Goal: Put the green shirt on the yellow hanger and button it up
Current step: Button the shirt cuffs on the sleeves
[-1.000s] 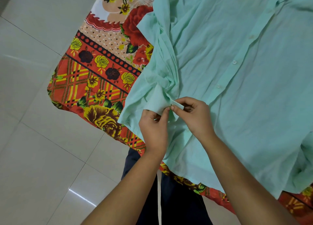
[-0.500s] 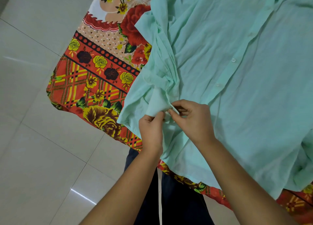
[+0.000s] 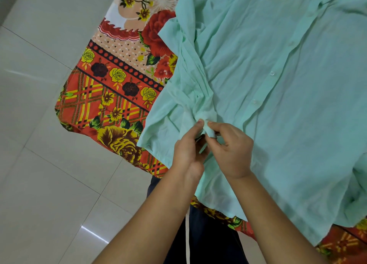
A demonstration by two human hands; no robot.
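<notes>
A red, orange and yellow floral cloth [image 3: 111, 97] covers the surface, its rounded corner reaching to the left. Pale glossy floor tiles [image 3: 39, 164] fill the left side. At the near edge are dark trousers [image 3: 208, 234] with a white drawstring [image 3: 187, 240] hanging down.

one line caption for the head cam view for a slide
Left hand and right hand pinch a bunched fold of the green shirt, which lies spread on a floral cloth.
</notes>
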